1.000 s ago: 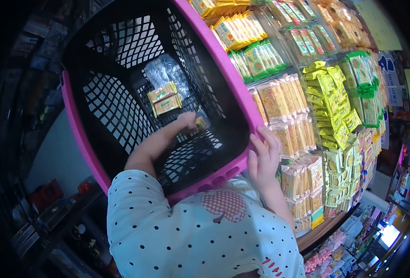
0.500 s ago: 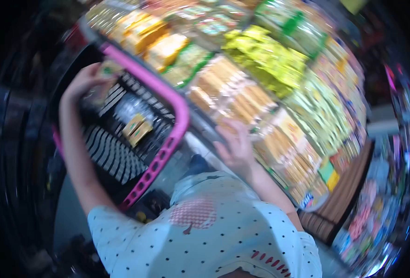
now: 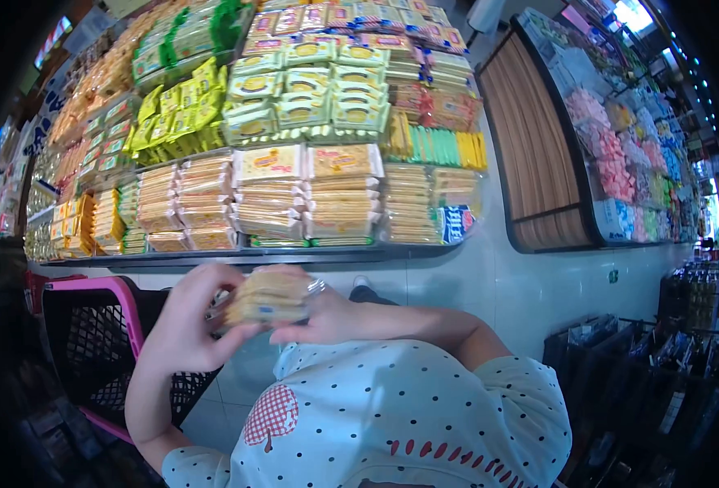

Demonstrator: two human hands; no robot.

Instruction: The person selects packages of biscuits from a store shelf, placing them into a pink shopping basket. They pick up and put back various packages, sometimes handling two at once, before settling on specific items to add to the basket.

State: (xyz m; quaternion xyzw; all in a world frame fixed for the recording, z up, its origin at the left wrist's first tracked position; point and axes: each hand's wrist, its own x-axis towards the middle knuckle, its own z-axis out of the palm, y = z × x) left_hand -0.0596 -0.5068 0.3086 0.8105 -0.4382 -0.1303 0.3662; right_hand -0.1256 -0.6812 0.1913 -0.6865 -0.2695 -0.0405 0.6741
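A clear-wrapped pack of biscuits point(image 3: 266, 299), pale tan and slightly blurred, is held up in front of my chest. My left hand point(image 3: 193, 321) curls round its left side, thumb underneath. On the opposite end, my right hand point(image 3: 327, 315) grips it with the fingers partly hidden behind the wrapper. Below and left of my left hand stands a black shopping basket with a pink rim point(image 3: 128, 313). Just beyond both hands runs the dark front edge of the display stand point(image 3: 294, 257), with stacks of wrapped biscuits point(image 3: 270, 199) along it.
Yellow-green packets point(image 3: 182, 114) and pale green packets point(image 3: 307, 89) fill the display farther back. To the right, a wood-panelled stand point(image 3: 530, 138) holds pink and blue packets point(image 3: 612, 163). Dark racks point(image 3: 644, 350) stand at lower right. Light tiled floor point(image 3: 457, 289) lies between.
The view has swung to the right. My left hand has left the basket, and my right hand has come away from the display's front edge; both now hold the biscuit pack.
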